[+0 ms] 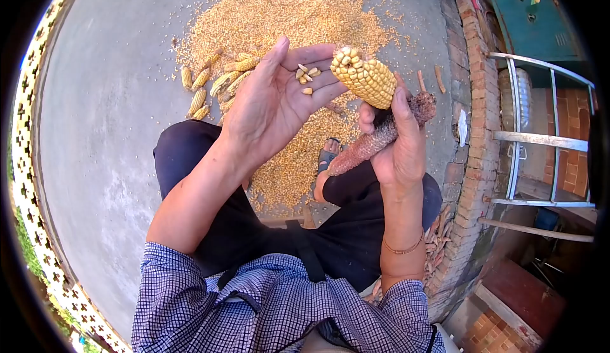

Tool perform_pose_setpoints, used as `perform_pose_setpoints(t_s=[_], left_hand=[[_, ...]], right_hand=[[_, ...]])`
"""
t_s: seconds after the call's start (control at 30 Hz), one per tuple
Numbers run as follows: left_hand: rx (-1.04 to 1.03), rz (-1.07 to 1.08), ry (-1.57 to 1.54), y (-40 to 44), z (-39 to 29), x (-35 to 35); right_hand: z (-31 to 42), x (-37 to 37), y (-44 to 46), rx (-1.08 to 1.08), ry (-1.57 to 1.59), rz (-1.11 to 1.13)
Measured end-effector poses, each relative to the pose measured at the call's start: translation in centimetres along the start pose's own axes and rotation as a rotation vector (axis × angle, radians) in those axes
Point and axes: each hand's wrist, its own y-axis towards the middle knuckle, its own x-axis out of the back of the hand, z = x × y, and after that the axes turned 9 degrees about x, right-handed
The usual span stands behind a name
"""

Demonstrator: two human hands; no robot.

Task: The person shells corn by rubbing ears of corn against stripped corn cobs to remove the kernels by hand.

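Observation:
My left hand [270, 102] is palm up with its fingers stretched out. Several loose corn kernels [307, 76] lie on those fingers. A yellow ear of corn [365, 78], still covered in kernels, is gripped in my right hand [401, 146], and its upper end reaches the left fingertips. The same right hand also holds a bare reddish corn cob [375, 143], slanting below the ear. Beyond my left hand, several ears of corn [200, 86] rest on the floor beside a wide heap of shelled kernels [286, 19].
More kernels [279, 178] are spread between my legs. Bare cobs [435, 238] are piled by my right knee, along a low brick edge [473, 181]. A metal frame [540, 138] and a green cabinet [527, 16] stand to the right. A patterned wall [28, 181] curves along the left.

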Motion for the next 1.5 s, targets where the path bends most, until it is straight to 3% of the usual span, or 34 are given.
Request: perform_pose_setpoints(t_s=[0.27, 0.47, 0.67, 1.03, 1.5], left_hand=[[0.012, 0.044, -0.019, -0.1, -0.2, -0.4], [0.082, 0.003, 0.200, -0.3, 0.5, -0.1], [0.126, -0.047, 0.294, -0.8, 0.8, -1.1], [0.103, -0.061, 0.451, -0.9, 1.7, -0.5], [0.095, -0.068, 0.345, -0.6, 2.8, 0.0]], right_hand=[[1.8, 0.8, 0.4, 0.117, -0.139, 0.082], [3.1, 0.9, 0.1, 0.073, -0.408, 0.207], [3.2, 1.1, 0.2, 0.034, -0.424, 0.261], [2.8, 0.8, 0.1, 0.043, -0.487, 0.137], [2.1, 0.6, 0.5, 0.042, -0.492, 0.108]])
